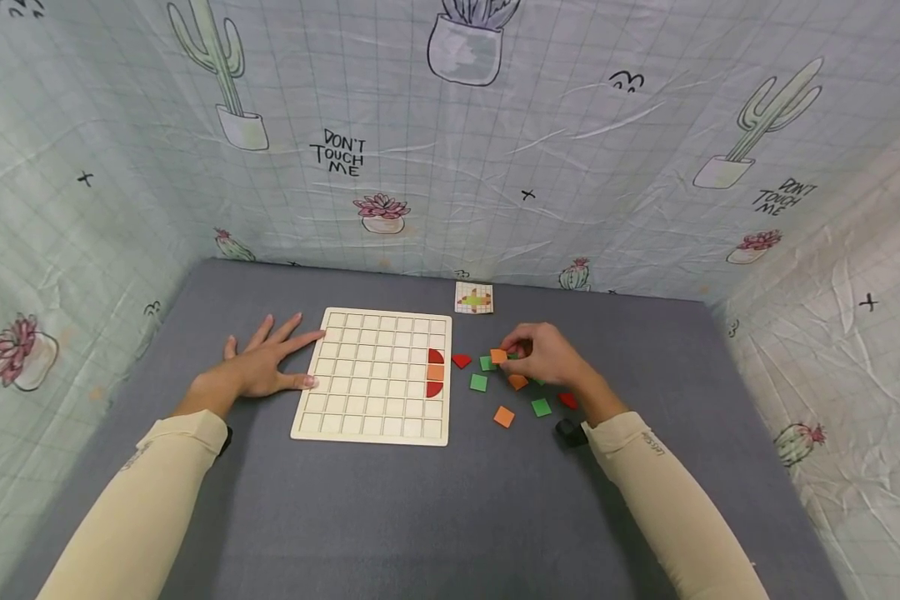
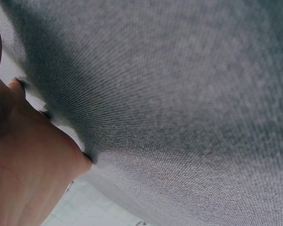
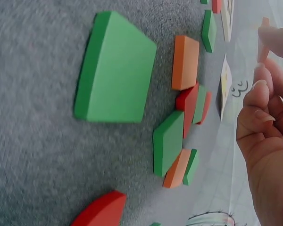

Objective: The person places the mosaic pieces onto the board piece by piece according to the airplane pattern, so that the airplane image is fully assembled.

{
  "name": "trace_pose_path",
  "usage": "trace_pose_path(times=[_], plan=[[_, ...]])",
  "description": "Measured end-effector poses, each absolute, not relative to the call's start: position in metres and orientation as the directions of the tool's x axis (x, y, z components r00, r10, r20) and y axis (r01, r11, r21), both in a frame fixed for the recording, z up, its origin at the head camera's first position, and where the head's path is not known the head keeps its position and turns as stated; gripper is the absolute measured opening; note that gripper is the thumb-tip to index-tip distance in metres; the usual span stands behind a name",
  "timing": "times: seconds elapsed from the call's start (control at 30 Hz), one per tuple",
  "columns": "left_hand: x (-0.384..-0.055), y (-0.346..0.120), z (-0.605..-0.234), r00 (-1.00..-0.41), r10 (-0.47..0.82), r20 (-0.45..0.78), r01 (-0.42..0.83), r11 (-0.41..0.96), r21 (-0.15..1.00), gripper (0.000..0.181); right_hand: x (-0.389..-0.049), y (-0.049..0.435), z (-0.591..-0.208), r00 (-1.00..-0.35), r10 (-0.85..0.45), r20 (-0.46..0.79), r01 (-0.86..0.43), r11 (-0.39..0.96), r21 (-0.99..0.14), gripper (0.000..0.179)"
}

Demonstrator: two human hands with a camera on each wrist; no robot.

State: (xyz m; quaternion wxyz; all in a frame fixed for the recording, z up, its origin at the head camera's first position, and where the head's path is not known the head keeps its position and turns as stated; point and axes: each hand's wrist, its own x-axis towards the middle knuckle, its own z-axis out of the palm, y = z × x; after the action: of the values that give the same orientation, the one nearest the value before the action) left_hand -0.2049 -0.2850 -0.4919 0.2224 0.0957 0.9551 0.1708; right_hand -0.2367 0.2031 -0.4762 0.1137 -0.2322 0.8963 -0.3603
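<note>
My right hand point(image 1: 543, 354) pinches a small orange square tile point(image 1: 498, 356) between thumb and fingers, above the loose tiles. In the right wrist view, the held tile point(image 3: 264, 35) appears edge-on at the fingertips. My left hand point(image 1: 258, 367) lies with fingers spread, its thumb and index fingertip on the left edge of a pale gridded board point(image 1: 375, 375). At the board's right side, an orange square point(image 1: 435, 372) sits in a cell between two red rounded pieces point(image 1: 436, 357). The left wrist view shows mostly grey cloth beside the hand point(image 2: 33, 155).
Several green, orange and red tiles lie right of the board, including a green square point(image 1: 478, 382), an orange one point(image 1: 504, 417) and a red piece point(image 1: 461, 361). A small pattern card point(image 1: 473, 297) lies behind. A black object point(image 1: 570, 432) is by the right cuff.
</note>
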Motion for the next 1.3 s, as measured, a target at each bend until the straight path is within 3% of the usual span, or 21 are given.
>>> trace_pose_path(times=[1.3], plan=[[-0.204, -0.284, -0.488, -0.876, 0.264, -0.404, 0.106, 0.922, 0.373, 0.096, -0.235, 0.151, -0.488, -0.797, -0.604, 0.004, -0.441, 0.577, -0.688, 0.017]])
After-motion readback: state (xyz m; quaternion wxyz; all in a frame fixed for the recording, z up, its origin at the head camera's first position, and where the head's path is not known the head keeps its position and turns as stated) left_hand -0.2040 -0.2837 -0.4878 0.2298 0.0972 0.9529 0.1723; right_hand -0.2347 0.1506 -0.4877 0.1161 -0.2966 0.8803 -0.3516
